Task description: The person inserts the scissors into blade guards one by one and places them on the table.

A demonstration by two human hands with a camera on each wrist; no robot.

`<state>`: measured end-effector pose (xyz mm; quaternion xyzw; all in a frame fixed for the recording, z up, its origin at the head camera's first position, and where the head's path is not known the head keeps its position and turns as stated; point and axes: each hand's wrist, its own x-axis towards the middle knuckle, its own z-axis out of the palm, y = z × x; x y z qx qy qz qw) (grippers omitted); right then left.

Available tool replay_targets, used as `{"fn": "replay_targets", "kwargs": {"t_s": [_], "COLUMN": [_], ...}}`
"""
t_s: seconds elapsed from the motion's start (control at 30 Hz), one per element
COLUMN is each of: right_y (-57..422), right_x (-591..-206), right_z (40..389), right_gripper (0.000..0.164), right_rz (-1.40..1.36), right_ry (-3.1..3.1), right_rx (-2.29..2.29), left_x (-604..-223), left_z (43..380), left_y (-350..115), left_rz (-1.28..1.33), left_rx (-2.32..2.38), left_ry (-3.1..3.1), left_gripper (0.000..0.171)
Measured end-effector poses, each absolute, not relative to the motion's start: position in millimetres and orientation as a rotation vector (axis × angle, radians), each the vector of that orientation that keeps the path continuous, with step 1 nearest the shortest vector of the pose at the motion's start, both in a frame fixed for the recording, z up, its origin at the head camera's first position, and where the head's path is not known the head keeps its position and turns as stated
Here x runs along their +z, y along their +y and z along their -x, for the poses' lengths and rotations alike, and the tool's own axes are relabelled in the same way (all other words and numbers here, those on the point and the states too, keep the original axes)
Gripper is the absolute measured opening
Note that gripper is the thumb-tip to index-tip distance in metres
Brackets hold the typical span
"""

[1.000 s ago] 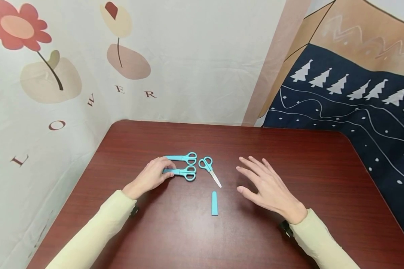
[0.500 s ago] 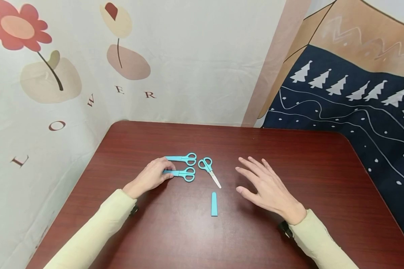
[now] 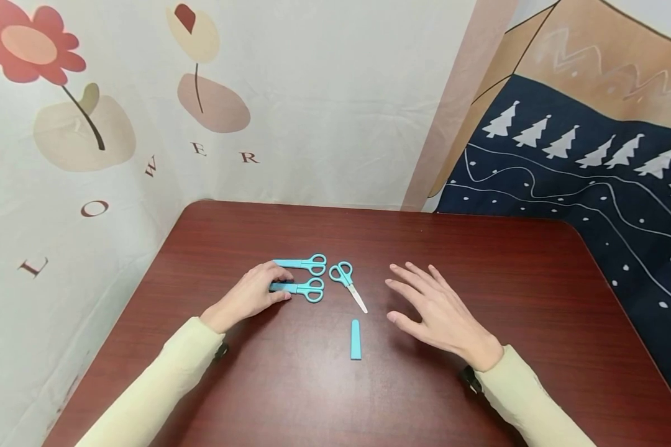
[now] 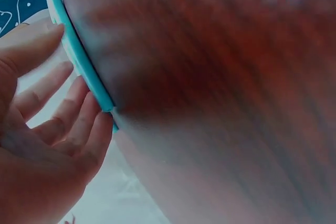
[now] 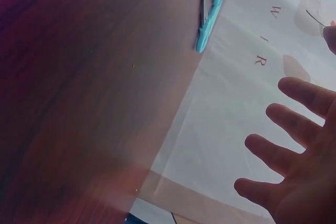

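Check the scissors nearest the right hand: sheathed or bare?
Bare. The scissors show a silvery blade in the head view; a turquoise cap lies apart on the table.

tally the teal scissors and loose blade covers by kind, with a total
Covered scissors: 2
Bare-bladed scissors: 1
Loose blade cover: 1
Total: 4

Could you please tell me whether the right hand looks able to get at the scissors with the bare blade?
Probably yes: the right hand is empty, and in the head view only tabletop shows between it and the bare-bladed scissors.
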<state>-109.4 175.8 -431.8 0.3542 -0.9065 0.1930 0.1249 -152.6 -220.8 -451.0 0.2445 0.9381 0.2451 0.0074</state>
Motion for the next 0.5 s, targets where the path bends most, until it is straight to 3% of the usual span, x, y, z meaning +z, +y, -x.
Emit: {"fn": "replay_targets", "kwargs": {"t_s": [0.5], "right_y": [143], "right_x": [-430], "right_z": [134], "right_gripper": [0.064], "right_rz": [-1.351], "right_ry": [-2.677], "right_rx": [0.525], "left_x": [-432], "left_z": [115], "left_y": [-214], "left_rz": [-0.659], "left_rx": [0.849], "left_ry": [3.059], "left_gripper": [0.057]}}
